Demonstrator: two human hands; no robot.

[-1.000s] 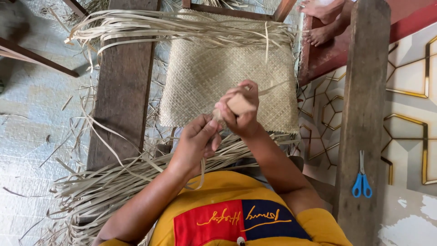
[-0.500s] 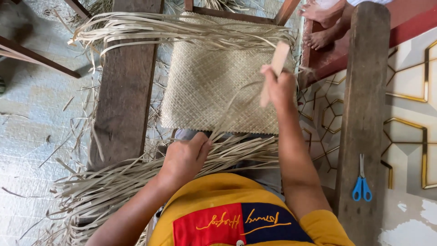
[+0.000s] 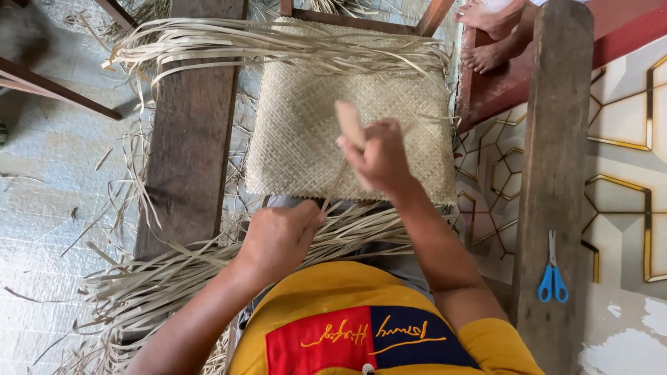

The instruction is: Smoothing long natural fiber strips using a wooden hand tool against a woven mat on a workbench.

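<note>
We count two broad wooden planks: one (image 3: 191, 132) on the left, one (image 3: 556, 139) on the right, both running away from us. Between them lies a single woven mat (image 3: 306, 118), squarish, with loose ends fringing its far and near edges. Loose reed strips (image 3: 160, 278) lie in a heap too dense to count, spilling over the near edge and the floor at left.

Our two hands work over the mat. Our right hand (image 3: 382, 158) is closed around one flat wooden tool (image 3: 349, 123), whose long axis runs from the fist up and slightly left, its free end pointing away from us above the mat's middle. Our left hand (image 3: 281, 236) is closed in a fist at the mat's near edge, pinching one strip (image 3: 336, 186) that runs up toward the right hand.

One pair of blue-handled scissors (image 3: 553, 274) lies on the right plank, blades pointing away. Another person's bare feet (image 3: 486, 35) show at top right.
</note>
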